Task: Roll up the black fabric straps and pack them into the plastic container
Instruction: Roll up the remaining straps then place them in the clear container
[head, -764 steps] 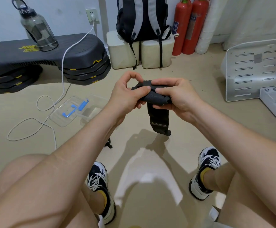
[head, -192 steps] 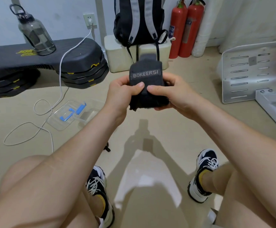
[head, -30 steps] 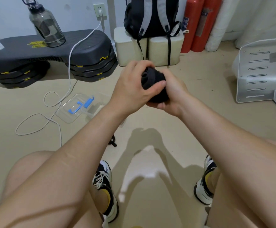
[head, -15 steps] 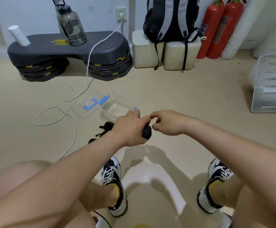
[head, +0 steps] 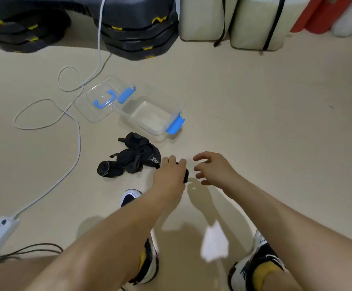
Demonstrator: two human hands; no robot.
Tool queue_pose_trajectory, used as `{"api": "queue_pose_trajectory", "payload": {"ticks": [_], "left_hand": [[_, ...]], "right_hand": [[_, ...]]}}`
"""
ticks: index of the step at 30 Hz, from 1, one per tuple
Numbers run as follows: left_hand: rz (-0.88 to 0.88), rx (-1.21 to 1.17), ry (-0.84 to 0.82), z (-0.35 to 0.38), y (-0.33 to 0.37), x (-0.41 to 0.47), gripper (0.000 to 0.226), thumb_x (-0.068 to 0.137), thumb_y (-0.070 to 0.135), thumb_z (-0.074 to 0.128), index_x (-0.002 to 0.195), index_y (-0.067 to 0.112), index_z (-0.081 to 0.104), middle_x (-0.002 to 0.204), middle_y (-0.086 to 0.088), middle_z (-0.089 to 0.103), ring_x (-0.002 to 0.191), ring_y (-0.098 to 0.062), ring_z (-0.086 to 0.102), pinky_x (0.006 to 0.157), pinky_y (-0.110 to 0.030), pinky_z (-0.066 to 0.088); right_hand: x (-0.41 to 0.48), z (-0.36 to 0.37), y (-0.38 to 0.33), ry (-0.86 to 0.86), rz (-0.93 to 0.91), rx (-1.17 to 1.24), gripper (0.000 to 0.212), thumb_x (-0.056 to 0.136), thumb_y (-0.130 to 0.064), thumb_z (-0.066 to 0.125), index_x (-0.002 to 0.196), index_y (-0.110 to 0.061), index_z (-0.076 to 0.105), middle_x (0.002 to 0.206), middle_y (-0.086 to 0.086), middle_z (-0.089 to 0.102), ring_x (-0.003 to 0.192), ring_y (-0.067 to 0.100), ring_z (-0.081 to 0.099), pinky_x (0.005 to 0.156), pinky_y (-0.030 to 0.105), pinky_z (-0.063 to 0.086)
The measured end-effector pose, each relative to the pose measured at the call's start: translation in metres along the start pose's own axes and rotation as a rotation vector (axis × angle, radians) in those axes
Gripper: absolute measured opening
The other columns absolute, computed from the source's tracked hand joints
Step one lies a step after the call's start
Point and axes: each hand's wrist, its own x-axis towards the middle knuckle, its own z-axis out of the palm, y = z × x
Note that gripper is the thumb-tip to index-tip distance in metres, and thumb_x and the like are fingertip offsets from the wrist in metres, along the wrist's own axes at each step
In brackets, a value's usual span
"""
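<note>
Packing looks the step in hand: left hand (head: 171,175) grips the rolled black fabric strap (head: 185,175), right hand (head: 210,171) spread and empty at its three o'clock, so the roll next needs carrying toward eleven o'clock into the clear rectangular plastic container (head: 147,117).

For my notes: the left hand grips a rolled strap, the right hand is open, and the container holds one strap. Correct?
Only the container is wrong: the head view shows it empty. The left hand grips the rolled strap; the right hand is open.
</note>
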Motion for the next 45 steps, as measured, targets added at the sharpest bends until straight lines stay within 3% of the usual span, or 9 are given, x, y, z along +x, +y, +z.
{"api": "queue_pose_trajectory", "payload": {"ticks": [8, 11, 14, 18, 24, 28, 36, 42, 45], "left_hand": [[-0.207, -0.511, 0.042, 0.014, -0.025, 0.055, 0.057, 0.085, 0.031, 0.062, 0.139, 0.022, 0.046, 0.135, -0.005, 0.047, 0.127, -0.026, 0.042, 0.097, -0.040, 0.046], [-0.267, -0.513, 0.289, -0.012, -0.036, 0.076, 0.058, 0.090, 0.026, 0.054, 0.145, 0.025, 0.035, 0.130, -0.011, 0.045, 0.116, -0.030, 0.045, 0.084, -0.035, 0.041], [-0.401, -0.428, 0.123, -0.021, -0.062, 0.104, 0.061, 0.092, 0.027, 0.051, 0.147, 0.025, 0.027, 0.126, -0.016, 0.045, 0.112, -0.037, 0.048, 0.077, -0.038, 0.039], [-0.365, -0.438, 0.060, -0.019, -0.063, 0.113, 0.049, 0.087, 0.018, 0.052, 0.136, 0.023, 0.049, 0.122, -0.008, 0.060, 0.113, -0.032, 0.053, 0.087, -0.040, 0.046], [-0.117, -0.656, -0.049, -0.006, -0.003, 0.098, 0.040, 0.088, 0.009, 0.052, 0.125, 0.021, 0.065, 0.127, 0.001, 0.066, 0.115, -0.019, 0.060, 0.095, -0.031, 0.048], [-0.037, -0.632, -0.182, 0.007, 0.027, 0.078, 0.047, 0.086, 0.004, 0.051, 0.125, 0.024, 0.067, 0.131, 0.000, 0.064, 0.121, -0.019, 0.059, 0.098, -0.028, 0.047], [0.026, -0.682, -0.301, 0.012, 0.042, 0.038, 0.051, 0.085, 0.008, 0.053, 0.128, 0.033, 0.064, 0.123, -0.005, 0.066, 0.111, -0.019, 0.062, 0.077, -0.014, 0.045], [-0.229, -0.538, 0.295, 0.014, -0.001, 0.032, 0.046, 0.074, 0.007, 0.058, 0.115, 0.028, 0.060, 0.122, 0.001, 0.053, 0.119, -0.024, 0.046, 0.097, -0.038, 0.042], [-0.275, -0.369, -0.002, 0.038, -0.028, 0.031, 0.085, 0.070, 0.030, 0.074, 0.143, 0.038, 0.033, 0.151, -0.005, 0.025, 0.139, -0.033, 0.022, 0.107, -0.051, 0.034]], "right_hand": [[0.079, 0.023, 0.017, 0.032, 0.092, 0.170, 0.034, 0.094, -0.004, 0.050, 0.123, -0.018, 0.061, 0.108, 0.008, 0.065, 0.084, 0.017, 0.066, 0.073, 0.031, 0.057], [0.099, 0.028, 0.010, 0.003, 0.150, 0.412, 0.035, 0.097, -0.006, 0.051, 0.127, -0.021, 0.058, 0.117, 0.011, 0.065, 0.096, 0.022, 0.067, 0.071, 0.031, 0.058], [0.114, 0.031, 0.001, -0.016, 0.155, 0.582, 0.046, 0.098, -0.008, 0.050, 0.140, -0.025, 0.049, 0.124, 0.009, 0.060, 0.110, 0.023, 0.062, 0.084, 0.037, 0.059], [0.123, 0.034, -0.010, 0.053, -0.065, 0.174, 0.065, 0.096, -0.006, 0.048, 0.150, -0.036, 0.032, 0.131, -0.001, 0.045, 0.106, 0.012, 0.053, 0.092, 0.034, 0.051], [0.117, 0.002, -0.002, 0.148, -0.362, -0.932, 0.067, 0.091, -0.023, 0.053, 0.152, -0.035, 0.031, 0.164, 0.004, 0.012, 0.150, 0.027, 0.006, 0.106, 0.049, 0.033], [0.106, -0.028, 0.024, -0.075, -0.090, -0.928, 0.063, 0.091, -0.037, 0.055, 0.151, -0.032, 0.035, 0.149, -0.004, 0.046, 0.136, 0.023, 0.042, 0.107, 0.049, 0.036], [0.072, -0.032, 0.078, -0.074, -0.023, -0.808, 0.041, 0.095, -0.029, 0.053, 0.136, -0.031, 0.049, 0.135, -0.003, 0.058, 0.121, 0.023, 0.053, 0.101, 0.048, 0.043], [0.060, -0.008, 0.071, 0.040, 0.015, -0.462, 0.069, 0.090, -0.059, 0.053, 0.149, -0.028, 0.033, 0.140, -0.002, 0.052, 0.129, 0.023, 0.049, 0.106, 0.046, 0.037], [0.057, 0.013, 0.068, 0.039, -0.015, -0.626, 0.080, 0.085, -0.061, 0.060, 0.147, -0.023, 0.027, 0.133, -0.003, 0.053, 0.127, 0.024, 0.049, 0.095, 0.044, 0.036]]}}
